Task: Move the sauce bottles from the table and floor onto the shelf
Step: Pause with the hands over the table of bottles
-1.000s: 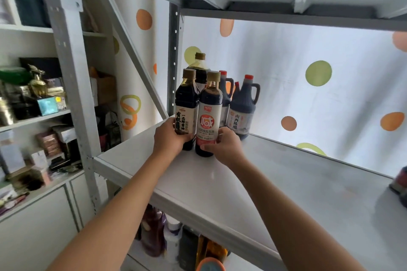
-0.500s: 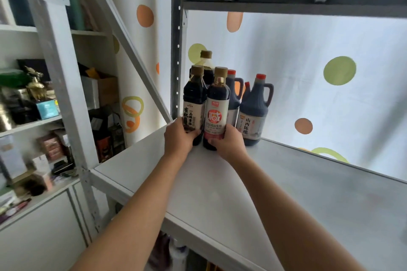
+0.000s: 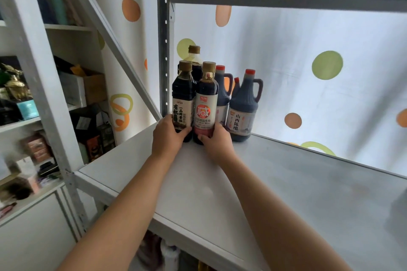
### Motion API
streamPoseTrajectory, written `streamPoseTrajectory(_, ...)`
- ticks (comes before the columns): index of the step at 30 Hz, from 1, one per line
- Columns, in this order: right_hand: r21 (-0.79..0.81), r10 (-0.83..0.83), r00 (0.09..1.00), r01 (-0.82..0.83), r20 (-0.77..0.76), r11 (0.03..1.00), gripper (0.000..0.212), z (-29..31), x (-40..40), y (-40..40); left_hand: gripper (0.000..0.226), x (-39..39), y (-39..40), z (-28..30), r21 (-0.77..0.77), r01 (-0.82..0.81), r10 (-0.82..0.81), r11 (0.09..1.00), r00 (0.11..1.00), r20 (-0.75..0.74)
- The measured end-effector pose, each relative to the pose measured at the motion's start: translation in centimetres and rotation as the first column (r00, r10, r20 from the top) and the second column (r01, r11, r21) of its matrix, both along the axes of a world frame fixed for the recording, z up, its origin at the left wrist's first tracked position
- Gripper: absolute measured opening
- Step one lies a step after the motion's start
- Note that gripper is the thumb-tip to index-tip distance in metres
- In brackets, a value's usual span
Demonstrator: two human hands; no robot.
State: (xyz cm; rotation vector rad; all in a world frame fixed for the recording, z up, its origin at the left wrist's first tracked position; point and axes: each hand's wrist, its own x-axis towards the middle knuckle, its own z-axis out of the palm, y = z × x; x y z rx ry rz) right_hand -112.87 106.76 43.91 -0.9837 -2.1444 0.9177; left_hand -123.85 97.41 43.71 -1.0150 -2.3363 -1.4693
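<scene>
Both bottles upright at the grey metal shelf's [image 3: 286, 193] back-left corner: left hand [image 3: 168, 137] wraps the dark gold-capped bottle [image 3: 183, 97] (black-lettered label), right hand [image 3: 217, 142] grips the red-labelled dark bottle [image 3: 206, 103].

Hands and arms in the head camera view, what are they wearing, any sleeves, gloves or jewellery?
Both arms are bare from the bottom edge of the picture up to the wrists: no sleeves in view. The left hand and the right hand wear no gloves, and no watch, bracelet or ring shows on the sides facing the camera.
</scene>
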Motion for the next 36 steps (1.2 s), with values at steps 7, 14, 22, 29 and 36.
streamPoseTrajectory(7, 0.040, 0.007, 0.990, -0.013, 0.144, 0.999, 0.055, -0.3, 2.5, -1.8, 0.053, 2.1, -1.7, 0.0, -0.297, -0.055, 0.082, 0.953, 0.994, 0.079)
streamPoseTrajectory(14, 0.219, 0.097, 0.869, -0.229, 0.486, 0.949, 0.057, -0.4, 9.2, -4.9, 0.057, 7.4, -6.4, -0.5, -0.629, 0.036, -0.063, 0.776, 0.998, -0.021)
streamPoseTrajectory(22, 0.234, 0.116, 0.800, -0.305, 0.588, 0.923, 0.056, -0.9, 14.8, -9.5, 0.043, 11.9, -10.7, -1.8, -0.679, 0.187, -0.357, 0.710, 0.927, -0.118)
streamPoseTrajectory(29, 0.183, 0.244, 0.775, -0.417, 0.582, 0.890, 0.058, -0.8, 18.8, -14.5, 0.057, 17.1, -15.7, -3.4, -0.685, 0.074, -0.269, 0.724, 0.946, -0.183)
streamPoseTrajectory(36, 0.353, 0.323, 0.742, -0.594, 0.588, 0.722, 0.058, -2.5, 22.3, -19.5, 0.058, 23.6, -21.5, -6.0, -0.620, -0.266, 0.000, 0.738, 0.919, -0.394)
